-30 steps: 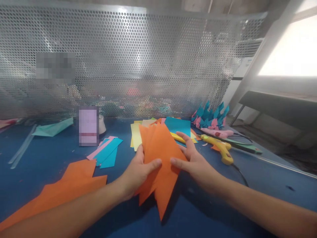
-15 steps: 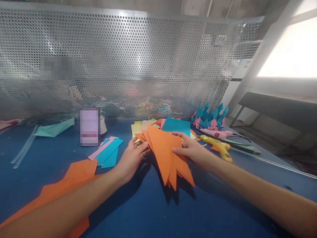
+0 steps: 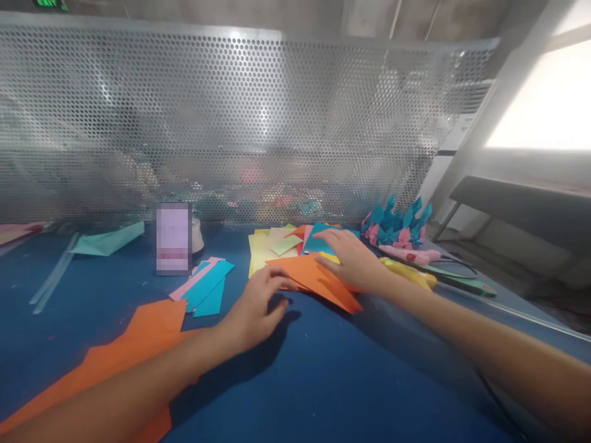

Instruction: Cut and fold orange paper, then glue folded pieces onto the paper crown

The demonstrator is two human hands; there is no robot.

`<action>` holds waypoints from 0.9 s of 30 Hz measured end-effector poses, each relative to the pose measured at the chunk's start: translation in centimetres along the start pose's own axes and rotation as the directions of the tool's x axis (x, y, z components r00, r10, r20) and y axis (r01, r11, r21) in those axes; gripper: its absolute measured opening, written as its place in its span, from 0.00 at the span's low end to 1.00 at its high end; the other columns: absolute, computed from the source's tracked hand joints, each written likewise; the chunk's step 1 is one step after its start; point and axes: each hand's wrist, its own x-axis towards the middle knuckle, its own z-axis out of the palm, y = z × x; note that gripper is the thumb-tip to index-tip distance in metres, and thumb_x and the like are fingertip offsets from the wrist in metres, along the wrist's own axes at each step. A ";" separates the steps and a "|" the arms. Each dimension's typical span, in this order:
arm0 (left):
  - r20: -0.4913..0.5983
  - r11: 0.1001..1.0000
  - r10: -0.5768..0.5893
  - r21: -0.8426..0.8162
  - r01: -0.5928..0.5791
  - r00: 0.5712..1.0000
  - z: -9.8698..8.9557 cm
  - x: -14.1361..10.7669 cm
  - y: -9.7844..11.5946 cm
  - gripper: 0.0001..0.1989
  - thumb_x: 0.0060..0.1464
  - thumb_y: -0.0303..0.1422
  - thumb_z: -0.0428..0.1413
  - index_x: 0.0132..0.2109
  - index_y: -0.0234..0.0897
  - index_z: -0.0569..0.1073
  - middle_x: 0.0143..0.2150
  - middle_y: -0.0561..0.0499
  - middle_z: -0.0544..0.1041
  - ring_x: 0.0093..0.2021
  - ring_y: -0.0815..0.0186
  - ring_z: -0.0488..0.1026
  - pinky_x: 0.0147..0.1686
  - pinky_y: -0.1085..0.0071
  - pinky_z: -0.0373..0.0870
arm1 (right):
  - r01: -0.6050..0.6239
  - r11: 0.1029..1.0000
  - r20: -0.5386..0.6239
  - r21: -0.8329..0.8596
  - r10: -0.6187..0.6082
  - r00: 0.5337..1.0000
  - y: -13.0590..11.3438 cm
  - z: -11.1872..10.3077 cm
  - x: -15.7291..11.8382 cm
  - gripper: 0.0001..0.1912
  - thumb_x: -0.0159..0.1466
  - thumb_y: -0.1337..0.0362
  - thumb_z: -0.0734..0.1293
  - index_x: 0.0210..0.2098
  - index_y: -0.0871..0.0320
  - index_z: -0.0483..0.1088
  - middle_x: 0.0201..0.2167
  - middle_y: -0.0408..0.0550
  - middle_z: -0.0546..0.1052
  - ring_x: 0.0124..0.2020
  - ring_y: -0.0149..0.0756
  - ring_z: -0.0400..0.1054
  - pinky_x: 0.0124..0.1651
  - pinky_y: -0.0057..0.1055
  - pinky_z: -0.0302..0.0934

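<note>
Folded orange paper pieces [image 3: 318,277] lie fanned in a stack on the blue tabletop, their points toward the lower right. My left hand [image 3: 258,307] is at the stack's left edge, its fingers bent and the thumb apart, gripping nothing. Over the stack's right part is my right hand [image 3: 351,261], fingers spread and empty; whether it touches the paper I cannot tell. Just behind are yellow sheets [image 3: 258,249] and a blue sheet [image 3: 311,237], with other coloured papers among them.
Blue and pink strips [image 3: 207,286] and large orange sheets [image 3: 148,332] lie at left. A blurred-out phone-like object [image 3: 174,239] stands before a white spool [image 3: 197,237]. On the right are a yellow glue gun [image 3: 410,274], a pink tool [image 3: 413,255] and blue-pink folded paper work [image 3: 397,224]. Perforated metal screen [image 3: 221,123] behind.
The orange papers, held upright between both hands before, now lie lower and flatter on the table. Both hands have let go, and the view has shifted slightly.
</note>
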 end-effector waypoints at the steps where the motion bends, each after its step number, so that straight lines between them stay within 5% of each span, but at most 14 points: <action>1: 0.065 0.999 0.034 0.009 -0.035 0.997 0.1 -0.1 0.2 0.10 0.54 0.26 0.50 0.42 0.40 0.72 0.48 0.44 0.68 0.52 0.59 0.65 0.54 0.58 0.60 | 0.014 1.000 0.035 -0.020 -0.013 0.999 -0.4 0.2 -0.5 0.22 0.63 0.58 0.62 0.54 0.63 0.63 0.52 0.58 0.70 0.54 0.48 0.62 0.56 0.45 0.55; 6: 0.274 0.992 0.120 0.005 -0.126 0.954 0.6 -0.6 1.0 0.12 0.59 0.32 0.48 0.44 0.40 0.75 0.50 0.43 0.71 0.50 0.58 0.68 0.50 0.62 0.63 | 0.061 0.998 0.177 -0.033 -0.054 0.983 -1.7 1.4 -3.3 0.28 0.62 0.54 0.63 0.57 0.63 0.61 0.54 0.60 0.69 0.54 0.50 0.63 0.55 0.45 0.57; 12: 0.304 0.997 0.077 -0.054 -0.064 0.950 0.8 -0.8 1.4 0.15 0.59 0.37 0.49 0.50 0.41 0.73 0.53 0.43 0.71 0.53 0.56 0.67 0.54 0.60 0.60 | 0.047 0.999 0.175 -0.012 -0.044 0.984 -1.9 2.1 -4.3 0.26 0.63 0.56 0.63 0.56 0.66 0.63 0.52 0.63 0.71 0.55 0.51 0.63 0.55 0.47 0.57; 20: 0.243 0.939 -0.074 -0.309 0.150 0.967 0.8 -0.8 0.9 0.14 0.56 0.38 0.53 0.48 0.41 0.74 0.51 0.44 0.72 0.53 0.56 0.66 0.56 0.59 0.57 | -0.014 1.000 0.131 0.019 0.011 0.991 -1.9 0.5 -4.1 0.17 0.65 0.62 0.59 0.50 0.59 0.69 0.44 0.55 0.76 0.45 0.45 0.70 0.46 0.41 0.63; 23: 0.177 0.795 -0.259 -0.520 0.314 0.949 0.9 -0.4 1.0 0.19 0.53 0.41 0.56 0.50 0.38 0.70 0.51 0.42 0.71 0.51 0.55 0.67 0.53 0.59 0.61 | 0.008 1.000 0.050 0.025 -0.010 0.999 -2.2 -1.0 -4.3 0.17 0.65 0.63 0.57 0.50 0.57 0.69 0.47 0.54 0.75 0.45 0.46 0.70 0.46 0.43 0.63; 27: 0.310 0.387 -0.356 -0.810 0.441 0.882 0.5 0.1 2.0 0.26 0.54 0.45 0.55 0.55 0.36 0.64 0.56 0.38 0.67 0.51 0.54 0.69 0.47 0.60 0.67 | 0.092 0.994 -0.020 0.053 -0.091 0.996 -3.3 -2.1 -5.3 0.18 0.64 0.65 0.58 0.52 0.56 0.68 0.49 0.52 0.75 0.47 0.45 0.69 0.48 0.44 0.64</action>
